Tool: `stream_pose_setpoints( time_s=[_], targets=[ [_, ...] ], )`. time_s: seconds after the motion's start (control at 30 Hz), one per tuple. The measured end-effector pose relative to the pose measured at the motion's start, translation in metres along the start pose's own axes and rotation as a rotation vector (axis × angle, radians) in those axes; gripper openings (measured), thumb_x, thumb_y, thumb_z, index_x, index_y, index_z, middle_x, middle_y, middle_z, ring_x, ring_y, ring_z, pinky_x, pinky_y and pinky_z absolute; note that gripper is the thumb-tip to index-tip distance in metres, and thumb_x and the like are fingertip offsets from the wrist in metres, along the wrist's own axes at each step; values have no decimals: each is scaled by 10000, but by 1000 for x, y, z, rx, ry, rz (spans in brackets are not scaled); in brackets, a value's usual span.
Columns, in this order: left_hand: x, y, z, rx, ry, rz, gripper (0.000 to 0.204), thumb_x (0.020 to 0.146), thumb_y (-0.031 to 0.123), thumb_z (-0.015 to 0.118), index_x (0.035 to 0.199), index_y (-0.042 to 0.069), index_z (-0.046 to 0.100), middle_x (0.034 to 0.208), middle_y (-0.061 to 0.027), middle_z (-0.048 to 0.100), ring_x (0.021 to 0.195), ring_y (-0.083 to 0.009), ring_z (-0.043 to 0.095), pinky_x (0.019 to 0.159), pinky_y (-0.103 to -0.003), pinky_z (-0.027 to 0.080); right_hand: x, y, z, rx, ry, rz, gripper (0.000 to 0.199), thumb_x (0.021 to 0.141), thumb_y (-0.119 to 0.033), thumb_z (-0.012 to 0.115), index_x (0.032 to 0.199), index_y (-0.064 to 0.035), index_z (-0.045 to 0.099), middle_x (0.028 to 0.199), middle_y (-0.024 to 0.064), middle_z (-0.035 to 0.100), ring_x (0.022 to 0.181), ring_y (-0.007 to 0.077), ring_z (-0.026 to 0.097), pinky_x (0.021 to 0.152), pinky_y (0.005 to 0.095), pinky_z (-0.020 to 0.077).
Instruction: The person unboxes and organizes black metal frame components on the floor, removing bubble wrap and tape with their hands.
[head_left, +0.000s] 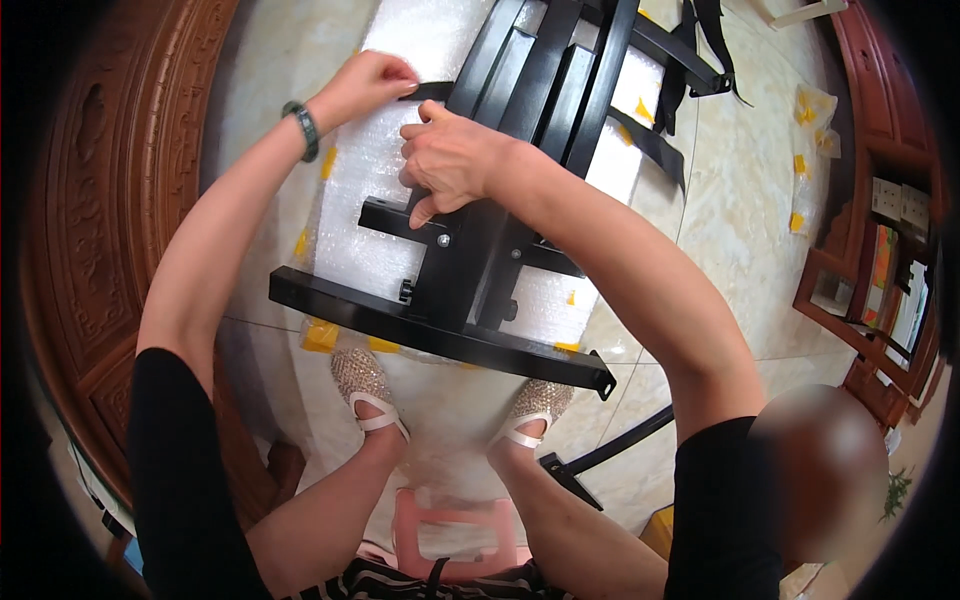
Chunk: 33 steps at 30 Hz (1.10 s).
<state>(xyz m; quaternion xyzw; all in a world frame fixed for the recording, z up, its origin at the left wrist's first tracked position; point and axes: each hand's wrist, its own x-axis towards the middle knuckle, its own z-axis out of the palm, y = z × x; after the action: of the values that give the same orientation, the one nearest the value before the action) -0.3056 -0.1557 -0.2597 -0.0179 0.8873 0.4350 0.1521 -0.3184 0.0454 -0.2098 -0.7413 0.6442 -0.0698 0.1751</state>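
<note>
Right hand [452,160] fingers closed, gripping the black metal frame [470,270]. Left hand [368,85] fingers pinch the bubble wrap [365,200] beneath, beside the frame.

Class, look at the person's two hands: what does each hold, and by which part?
The right hand grips the black metal frame at its central upright bars. The left hand pinches a black strap end beside the frame.

Both hands reach forward: left hand [365,85] apparently pinching, right hand [450,160] curled.

The black metal frame [480,250] runs off the top edge, and the right hand [450,160] hides its middle bars.
</note>
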Motion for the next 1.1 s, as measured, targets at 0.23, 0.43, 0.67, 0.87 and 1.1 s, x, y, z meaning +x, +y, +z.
stream_pose_setpoints(
  time_s=[0.23,0.43,0.67,0.87,1.1],
  targets=[
    [-31,5,-8,54,25,-84,92,834,59,607,916,28,633,776,-15,630,693,-93,568,658,-247,474,-16,-2,14,239,563,24,450,732,-463,710,875,-38,666,959,95,629,1029,267,530,954,416,368],
    [-9,29,0,405,67,-28,264,823,109,609,1077,39,588,842,-169,664,658,-258,660,663,-373,523,-133,39,-2,233,843,991,210,816,-140,645,1005,-58,608,970,146,613,956,347,564,828,410,459],
    [12,-11,34,354,-75,19,201,830,204,629,955,47,634,763,-138,678,651,-234,673,687,-351,521,-158,66,39,12,507,1168,342,766,-216,704,1073,-92,619,1009,137,619,1034,322,538,849,455,423],
    [12,7,51,381,20,-38,121,862,135,554,895,43,625,670,-95,658,565,-205,657,635,-333,527,-171,60,54,3,403,1240,277,863,-323,600,914,-60,668,856,197,657,797,363,639,675,474,473],
    [-2,7,49,379,92,-29,151,893,151,550,948,30,622,734,-143,659,602,-258,652,622,-369,523,-182,-5,70,424,246,1266,234,870,-302,585,943,-101,678,879,184,666,851,360,635,732,444,504]
  ],
)
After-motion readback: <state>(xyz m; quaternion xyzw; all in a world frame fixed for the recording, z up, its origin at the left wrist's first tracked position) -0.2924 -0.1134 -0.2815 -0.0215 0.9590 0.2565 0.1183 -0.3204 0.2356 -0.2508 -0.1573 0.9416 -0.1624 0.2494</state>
